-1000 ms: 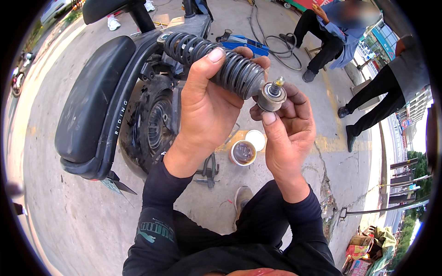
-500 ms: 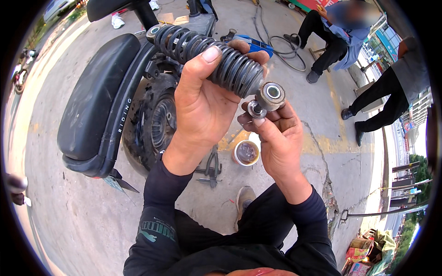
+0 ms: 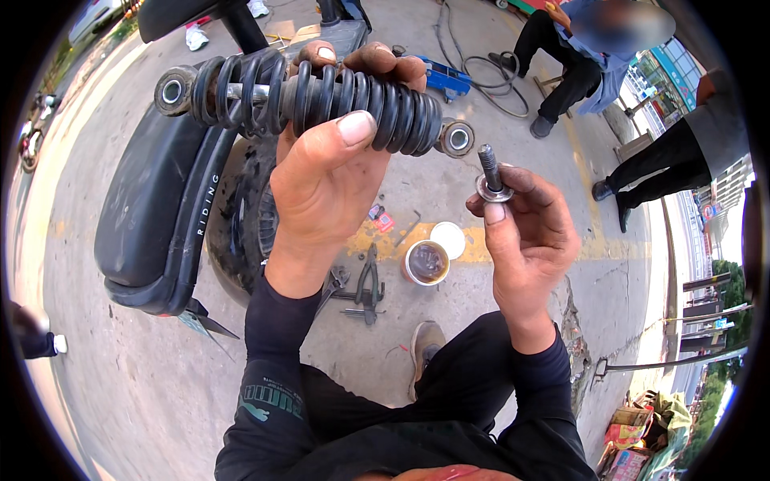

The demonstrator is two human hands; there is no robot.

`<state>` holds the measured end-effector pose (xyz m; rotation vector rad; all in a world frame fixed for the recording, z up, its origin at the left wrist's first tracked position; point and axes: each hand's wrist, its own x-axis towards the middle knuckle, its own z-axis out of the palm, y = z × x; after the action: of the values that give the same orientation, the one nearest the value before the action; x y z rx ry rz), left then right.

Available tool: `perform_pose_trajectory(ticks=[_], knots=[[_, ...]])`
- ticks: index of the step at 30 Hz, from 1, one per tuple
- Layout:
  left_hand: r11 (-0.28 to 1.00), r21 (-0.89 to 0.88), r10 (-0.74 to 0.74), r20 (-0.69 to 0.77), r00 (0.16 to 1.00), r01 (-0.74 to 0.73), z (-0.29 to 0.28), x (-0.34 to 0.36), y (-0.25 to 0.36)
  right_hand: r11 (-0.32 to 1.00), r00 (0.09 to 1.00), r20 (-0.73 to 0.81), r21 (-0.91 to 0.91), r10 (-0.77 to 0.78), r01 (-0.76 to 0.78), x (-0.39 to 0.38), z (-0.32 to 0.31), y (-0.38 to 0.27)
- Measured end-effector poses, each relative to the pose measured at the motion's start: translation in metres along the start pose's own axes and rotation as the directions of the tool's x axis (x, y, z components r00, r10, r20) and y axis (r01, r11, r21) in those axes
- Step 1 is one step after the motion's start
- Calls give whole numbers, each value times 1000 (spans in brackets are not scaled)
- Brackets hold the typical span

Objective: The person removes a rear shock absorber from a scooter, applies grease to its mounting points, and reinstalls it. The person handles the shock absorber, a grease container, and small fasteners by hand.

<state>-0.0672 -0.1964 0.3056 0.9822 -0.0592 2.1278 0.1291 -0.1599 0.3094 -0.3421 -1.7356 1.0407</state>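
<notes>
Black and coiled, the shock absorber sits off the ground, clamped in my left hand. With the right hand I pinch a threaded bolt by its flange, near but apart from the absorber's right-end eyelet; an open tub stands below in my view.

Sits outdoors in bright daylight, on grey concrete paving crossed by a faded yellow stripe and a jagged crack. Opens at far right onto green trees and a pale building.
</notes>
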Motion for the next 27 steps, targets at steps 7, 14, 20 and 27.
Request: perform_pose_trajectory(ticks=[7,14,20,27], knots=[[999,34,27,189,982,-34,-3,4,-3,936,986,-26,-321,-163,146,5,5,-6],[977,141,91,413,906,-162,-11,8,-12,670,972,139,-705,-191,233,1,7,-34],[963,179,86,508,857,-203,-4,6,-14,694,951,71,-668,-300,269,4,11,-15],[949,240,41,548,835,-204,-1,5,-4,615,921,130,-709,-368,346,5,8,-12]])
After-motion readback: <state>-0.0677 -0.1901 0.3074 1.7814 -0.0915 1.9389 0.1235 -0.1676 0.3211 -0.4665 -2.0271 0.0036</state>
